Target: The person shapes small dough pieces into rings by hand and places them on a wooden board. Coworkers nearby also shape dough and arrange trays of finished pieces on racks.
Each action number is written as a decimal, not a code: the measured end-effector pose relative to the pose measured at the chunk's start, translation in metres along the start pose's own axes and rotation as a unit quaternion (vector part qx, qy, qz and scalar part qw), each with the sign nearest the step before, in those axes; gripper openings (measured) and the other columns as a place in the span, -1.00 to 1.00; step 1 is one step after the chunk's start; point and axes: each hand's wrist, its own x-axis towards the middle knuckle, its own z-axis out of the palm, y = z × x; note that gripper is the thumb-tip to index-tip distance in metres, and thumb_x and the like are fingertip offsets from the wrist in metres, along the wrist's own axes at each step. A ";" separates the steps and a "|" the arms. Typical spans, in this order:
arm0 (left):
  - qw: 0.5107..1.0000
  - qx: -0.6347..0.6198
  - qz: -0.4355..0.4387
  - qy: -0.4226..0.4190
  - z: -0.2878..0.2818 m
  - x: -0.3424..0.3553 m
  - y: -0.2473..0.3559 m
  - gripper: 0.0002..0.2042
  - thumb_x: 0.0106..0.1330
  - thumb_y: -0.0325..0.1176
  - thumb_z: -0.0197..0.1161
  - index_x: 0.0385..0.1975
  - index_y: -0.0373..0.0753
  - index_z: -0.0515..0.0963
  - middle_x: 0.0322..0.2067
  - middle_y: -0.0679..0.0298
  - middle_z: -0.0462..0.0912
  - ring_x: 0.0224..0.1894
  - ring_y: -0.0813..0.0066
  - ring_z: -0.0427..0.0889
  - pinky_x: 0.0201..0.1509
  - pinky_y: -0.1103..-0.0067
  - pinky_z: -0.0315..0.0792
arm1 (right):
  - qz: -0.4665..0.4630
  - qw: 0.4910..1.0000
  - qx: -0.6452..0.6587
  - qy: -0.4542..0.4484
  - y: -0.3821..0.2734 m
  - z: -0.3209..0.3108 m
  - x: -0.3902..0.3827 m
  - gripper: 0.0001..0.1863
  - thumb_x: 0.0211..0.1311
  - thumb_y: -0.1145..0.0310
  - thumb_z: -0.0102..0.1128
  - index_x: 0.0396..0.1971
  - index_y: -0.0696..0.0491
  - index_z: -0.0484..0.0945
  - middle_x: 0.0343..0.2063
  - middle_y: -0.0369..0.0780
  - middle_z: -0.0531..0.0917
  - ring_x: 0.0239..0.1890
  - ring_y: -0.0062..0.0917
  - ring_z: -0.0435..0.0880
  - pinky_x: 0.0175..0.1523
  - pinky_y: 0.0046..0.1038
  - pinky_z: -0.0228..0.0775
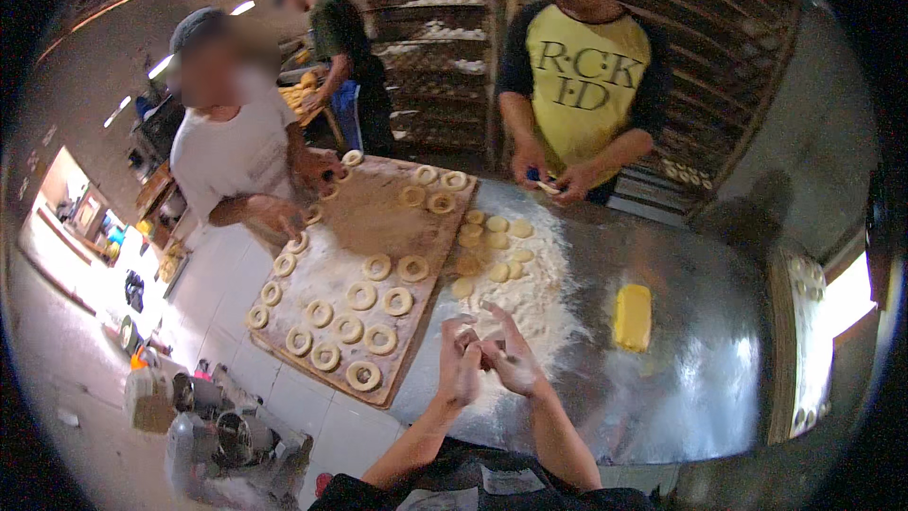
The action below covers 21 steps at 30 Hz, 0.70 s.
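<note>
My left hand (pixel 460 364) and my right hand (pixel 516 360) meet over the near end of a heap of white flour (pixel 539 308) on the metal table. Both are dusted with flour, their thumbs and fingers curled in toward each other. What lies between them, if anything, is hidden. Some fingers of my right hand point up and away. Just beyond are several flat round dough pieces (pixel 498 272). On the left, a wooden board (pixel 331 213) carries several dough rings (pixel 361 296).
A yellow block (pixel 633 318) sits on the metal table (pixel 690 360) to the right. Across it, a person in a yellow shirt (pixel 582 66) handles a small piece of dough. Another in white (pixel 232 151) reaches over the board; a third works farther back. Racks (pixel 440 57) line the wall.
</note>
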 end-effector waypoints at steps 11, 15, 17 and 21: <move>0.942 0.318 0.052 0.098 -0.089 0.002 0.004 -0.83 0.51 -0.29 -0.05 -0.15 -0.26 0.36 -0.56 -0.09 0.57 -0.50 -0.16 0.62 -0.49 0.16 0.42 | -0.022 0.981 -0.093 -0.169 0.020 0.080 0.039 -0.37 0.45 -0.07 -0.16 0.28 0.08 0.12 -0.47 -0.19 0.67 -0.41 -0.40 0.64 -0.06 -0.29 0.52; 0.933 0.324 0.093 0.129 -0.136 0.008 0.016 -0.86 0.48 -0.33 -0.01 -0.16 -0.28 0.37 -0.57 -0.11 0.55 -0.49 -0.16 0.62 -0.50 0.18 0.43 | -0.025 0.975 0.189 -0.111 0.032 0.133 0.056 -0.37 0.40 -0.04 -0.09 0.30 0.03 0.11 -0.24 -0.08 0.66 -0.25 -0.23 0.69 0.01 -0.25 0.54; 0.911 0.377 0.097 0.137 -0.163 0.012 0.020 -0.86 0.48 -0.34 0.01 -0.17 -0.28 0.38 -0.57 -0.11 0.55 -0.48 -0.15 0.62 -0.50 0.21 0.44 | 0.056 0.926 0.361 -0.100 0.039 0.158 0.071 -0.37 0.39 0.05 -0.03 0.33 0.03 0.08 -0.11 -0.09 0.61 -0.15 -0.21 0.66 0.05 -0.26 0.53; 0.938 0.302 0.064 0.158 -0.212 0.019 0.023 -0.90 0.46 -0.38 0.03 -0.18 -0.25 0.40 -0.58 -0.09 0.55 -0.48 -0.13 0.63 -0.50 0.27 0.44 | -0.019 0.987 -0.074 -0.143 0.055 0.203 0.100 -0.48 0.42 0.06 -0.09 0.25 -0.02 0.15 0.00 -0.10 0.52 -0.03 -0.30 0.59 0.08 -0.31 0.49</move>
